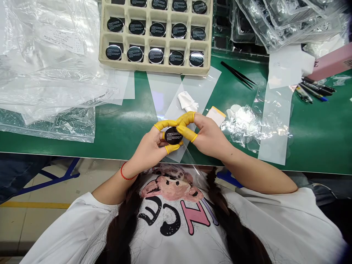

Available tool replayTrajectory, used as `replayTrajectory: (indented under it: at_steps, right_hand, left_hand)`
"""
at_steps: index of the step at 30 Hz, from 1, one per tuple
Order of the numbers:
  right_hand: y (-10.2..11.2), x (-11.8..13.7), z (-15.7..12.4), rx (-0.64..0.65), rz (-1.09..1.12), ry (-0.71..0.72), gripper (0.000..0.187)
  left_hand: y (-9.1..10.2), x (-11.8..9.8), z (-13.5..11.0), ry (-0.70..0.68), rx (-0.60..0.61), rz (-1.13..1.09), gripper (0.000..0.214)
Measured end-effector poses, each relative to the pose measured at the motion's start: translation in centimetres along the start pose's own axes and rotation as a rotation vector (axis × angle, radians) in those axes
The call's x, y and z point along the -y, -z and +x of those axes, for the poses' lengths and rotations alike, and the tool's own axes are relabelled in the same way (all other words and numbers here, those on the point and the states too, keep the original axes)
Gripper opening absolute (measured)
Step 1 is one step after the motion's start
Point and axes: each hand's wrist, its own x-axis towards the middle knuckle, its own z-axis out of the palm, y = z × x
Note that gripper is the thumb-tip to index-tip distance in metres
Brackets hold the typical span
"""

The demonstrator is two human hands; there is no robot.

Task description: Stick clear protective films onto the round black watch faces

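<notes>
Close to the bench's front edge, my left hand [150, 145] grips a round black watch face [173, 136] between its fingers and thumb. White printed lines show on its dark front, which faces up. My right hand [210, 135] is closed at the upper right rim of the same watch face, thumb and forefinger pinched together there. Yellow finger cots cover fingertips on both hands. Just beyond the hands lies a crumpled white wipe [187, 101]. Beside my right hand is a small white pad with a yellow edge [216, 116].
A cream compartment tray [154, 67] at the back holds several similar watch faces. Clear plastic bags [49, 73] cover the left. To the right lie black tweezers [238, 75], a heap of clear film discs [242, 123], pens [313, 90], a pink box [332, 62] and stacked clear trays [283, 22].
</notes>
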Motion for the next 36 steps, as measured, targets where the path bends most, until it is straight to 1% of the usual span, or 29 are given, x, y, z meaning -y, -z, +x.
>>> replayTrajectory:
  at_steps: [7,12,15,18,20,21,23,24,26,28,30,32,34,36]
  right_hand:
    - [0.1,0.1,0.1,-0.004,-0.006,0.013,0.013]
    - [-0.1,-0.1,0.0,0.002,-0.014,0.007,0.014]
    - [-0.3,-0.1,0.1,-0.004,-0.068,0.032,0.015]
    - [0.7,0.3,0.1,-0.047,-0.205,0.125,0.017]
    - [2.2,0.2,-0.1,-0.135,-0.327,0.158,0.021]
    - [3.2,0.0,-0.3,-0.189,-0.408,0.143,0.024]
    - [5.2,-1.2,-0.9,-0.27,-0.616,0.057,0.029]
    - [6.1,-2.1,-1.3,-0.281,-0.722,-0.001,0.03]
    - [7.3,-4.1,-2.0,-0.252,-0.872,-0.106,0.033]
    - [7.8,-6.0,-2.7,-0.231,-0.919,-0.174,0.033]
    - [7.8,-6.9,-3.0,-0.238,-0.895,-0.218,0.028]
    - [7.5,-6.8,-3.0,-0.252,-0.862,-0.25,0.023]
    - [7.0,-5.7,-3.0,-0.266,-0.847,-0.26,0.02]
    - [5.8,-3.9,-3.3,-0.305,-0.825,-0.183,0.017]
  left_hand:
    - [0.0,-0.1,0.0,-0.006,0.008,-0.01,0.054]
    - [-0.1,-0.2,-0.1,0.024,-0.012,0.007,0.055]
    - [0.0,-0.1,-0.1,0.02,-0.009,0.012,0.056]
    - [0.0,-0.1,-0.1,0.027,-0.011,0.0,0.055]
    - [0.0,-0.1,-0.1,0.058,-0.015,-0.019,0.054]
    - [0.0,-0.2,-0.1,0.068,-0.013,-0.028,0.053]
    - [-0.1,-0.3,-0.1,0.078,-0.005,-0.033,0.054]
    - [-0.1,-0.4,-0.1,0.078,-0.003,-0.029,0.055]
    - [-0.2,-0.5,-0.1,0.083,-0.006,-0.016,0.056]
    - [-0.3,-0.6,-0.1,0.092,-0.021,-0.001,0.056]
    - [-0.3,-0.6,0.0,0.087,-0.033,0.008,0.056]
    - [-0.4,-0.5,0.0,0.076,-0.036,0.005,0.056]
    - [-0.4,-0.4,0.0,0.081,-0.033,0.0,0.056]
    - [-0.3,-0.3,0.0,0.086,-0.025,0.001,0.056]
